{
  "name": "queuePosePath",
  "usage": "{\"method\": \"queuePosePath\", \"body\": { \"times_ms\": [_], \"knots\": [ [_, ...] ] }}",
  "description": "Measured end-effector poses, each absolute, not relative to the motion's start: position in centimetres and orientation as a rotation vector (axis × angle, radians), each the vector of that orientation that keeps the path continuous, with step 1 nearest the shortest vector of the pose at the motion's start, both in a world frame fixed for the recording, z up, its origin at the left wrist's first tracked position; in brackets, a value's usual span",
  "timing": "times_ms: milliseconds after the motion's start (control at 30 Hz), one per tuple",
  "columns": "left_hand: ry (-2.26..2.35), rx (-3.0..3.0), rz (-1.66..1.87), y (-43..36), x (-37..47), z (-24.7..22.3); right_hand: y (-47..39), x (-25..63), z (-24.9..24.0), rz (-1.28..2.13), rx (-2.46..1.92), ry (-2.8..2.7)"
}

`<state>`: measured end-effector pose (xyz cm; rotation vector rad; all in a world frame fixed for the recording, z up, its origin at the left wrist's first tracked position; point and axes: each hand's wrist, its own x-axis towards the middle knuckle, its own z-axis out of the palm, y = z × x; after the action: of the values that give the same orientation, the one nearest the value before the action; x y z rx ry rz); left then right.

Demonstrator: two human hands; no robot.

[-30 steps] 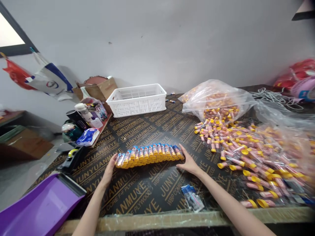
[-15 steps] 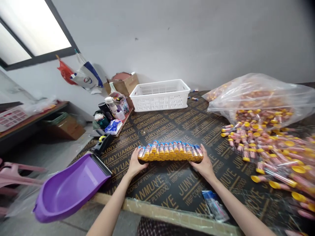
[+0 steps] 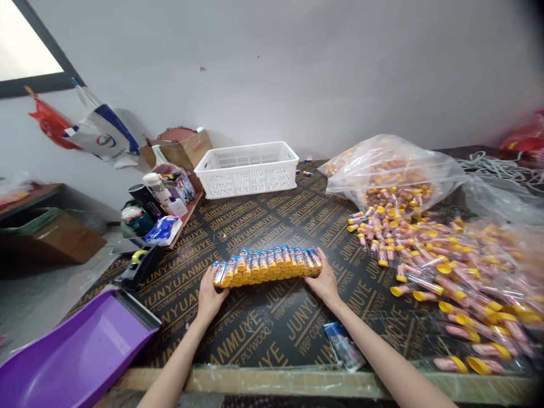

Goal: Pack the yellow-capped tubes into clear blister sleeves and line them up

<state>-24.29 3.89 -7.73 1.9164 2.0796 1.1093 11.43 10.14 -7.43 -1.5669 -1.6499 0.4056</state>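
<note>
At our far left the purple dustpan (image 3: pixel 80 357) juts over the near edge of the table (image 3: pixel 255 334), with the tape dispenser (image 3: pixel 138 267) just behind it. If an elbow swings wide on that side, we could knock the dustpan to the floor.

Next comes our left hand (image 3: pixel 210 294), cupped on the left end of the stack (image 3: pixel 267 267), thumb parted from the fingers and set low at the front. The white crate (image 3: pixel 250 177) stands behind, well apart from the stack.

The stack of small tubes spans the space between our hands, in front of us near the middle of the table, yellow ends toward us. Whether its underside touches the table we cannot tell, nor whether anything binds it. If it is loose, easing the squeeze from both ends could let the middle sag and drop tubes; squeezing too hard could buckle it upward. The top is uneven, so a tilt might roll the upper tubes off.

Our right hand (image 3: pixel 323 280) grips the other end, thumb likewise apart from the fingers. Below it lies a packet (image 3: pixel 343 347), close to our forearm, which could drag it. Farther right, pink tubes (image 3: pixel 450 277) spill from a clear bag (image 3: pixel 391 164); a sleeveless sweep that way could scatter them.
</note>
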Motion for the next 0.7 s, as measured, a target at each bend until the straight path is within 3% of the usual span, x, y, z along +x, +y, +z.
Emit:
{"method": "queuePosePath", "body": {
  "times_ms": [700],
  "knots": [
    [2.112,1.806,1.189,12.5,-29.8,-8.0,20.4,5.0,-7.6,0.363,-1.488,-1.613]
  ]
}}
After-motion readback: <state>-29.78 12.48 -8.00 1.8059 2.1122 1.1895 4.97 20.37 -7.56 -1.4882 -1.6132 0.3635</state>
